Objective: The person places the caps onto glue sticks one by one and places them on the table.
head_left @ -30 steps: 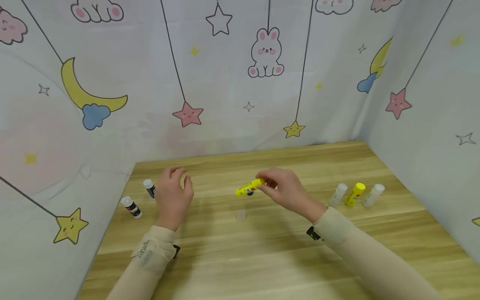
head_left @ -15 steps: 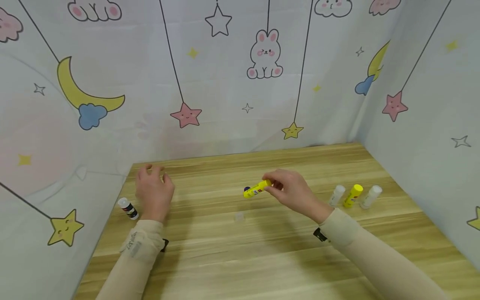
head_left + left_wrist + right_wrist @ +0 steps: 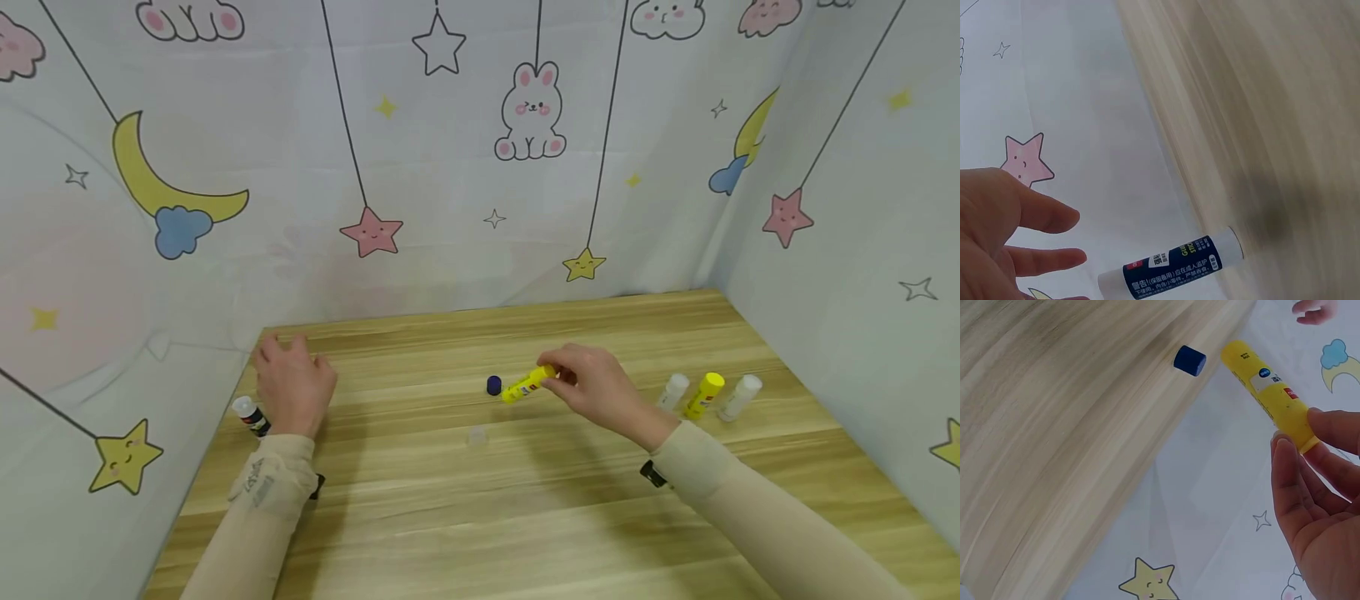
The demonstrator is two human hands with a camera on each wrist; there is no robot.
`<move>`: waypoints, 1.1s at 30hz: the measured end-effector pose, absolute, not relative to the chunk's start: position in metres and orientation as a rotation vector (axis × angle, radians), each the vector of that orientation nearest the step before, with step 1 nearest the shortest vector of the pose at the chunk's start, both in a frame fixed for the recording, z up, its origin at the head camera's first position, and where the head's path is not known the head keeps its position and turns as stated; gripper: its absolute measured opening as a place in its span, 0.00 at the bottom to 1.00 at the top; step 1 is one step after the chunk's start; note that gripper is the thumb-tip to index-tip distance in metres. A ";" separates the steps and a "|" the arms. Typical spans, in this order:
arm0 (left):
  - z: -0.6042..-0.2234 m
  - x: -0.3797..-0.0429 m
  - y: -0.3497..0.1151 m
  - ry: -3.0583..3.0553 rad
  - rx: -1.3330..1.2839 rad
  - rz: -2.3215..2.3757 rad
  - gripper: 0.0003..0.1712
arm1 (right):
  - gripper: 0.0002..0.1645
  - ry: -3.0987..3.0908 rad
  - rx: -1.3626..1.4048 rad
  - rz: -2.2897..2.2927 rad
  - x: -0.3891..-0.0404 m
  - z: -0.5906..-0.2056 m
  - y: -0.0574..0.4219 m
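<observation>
My right hand pinches a yellow glue stick by one end, between thumb and fingertips. The stick is held tilted above the table. Just beyond its free end, a dark blue cap stands on the wood. At the far left my left hand reaches out with fingers apart. In the left wrist view a navy-and-white glue stick stands just beyond those fingers, apart from them. Another navy-and-white glue stick shows beside the left hand in the head view, partly covered by it.
Two whitish, clear-looking tubes and a yellow glue stick stand in a row at the right. A small translucent piece lies mid-table. Printed fabric walls border the wooden table at back and sides.
My left hand has moved left, covering the farther navy glue stick. My right hand has drawn slightly right with the yellow glue stick, uncovering the blue cap.
</observation>
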State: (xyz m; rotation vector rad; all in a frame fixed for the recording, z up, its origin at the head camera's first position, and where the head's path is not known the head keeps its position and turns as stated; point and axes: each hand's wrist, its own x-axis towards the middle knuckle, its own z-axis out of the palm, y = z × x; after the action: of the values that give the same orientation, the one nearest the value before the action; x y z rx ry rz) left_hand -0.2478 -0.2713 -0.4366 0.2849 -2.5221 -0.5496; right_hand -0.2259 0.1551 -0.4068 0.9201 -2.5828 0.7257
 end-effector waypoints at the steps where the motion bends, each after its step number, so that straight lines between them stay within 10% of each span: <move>1: -0.438 -0.248 -0.273 -2.529 0.282 -0.544 0.16 | 0.12 -2.590 0.915 0.722 -0.226 -0.407 0.156; 33: -0.440 -0.249 -0.295 -2.684 0.243 -0.563 0.24 | 0.13 -2.744 0.819 0.545 -0.218 -0.417 0.212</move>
State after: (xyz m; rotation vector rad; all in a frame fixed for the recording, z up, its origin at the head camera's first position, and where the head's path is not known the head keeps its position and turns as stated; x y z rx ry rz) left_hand -0.2493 -0.2948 -0.4404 0.2434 -2.6845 -0.5632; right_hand -0.2178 0.2119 -0.4169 0.8185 -2.7442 0.5451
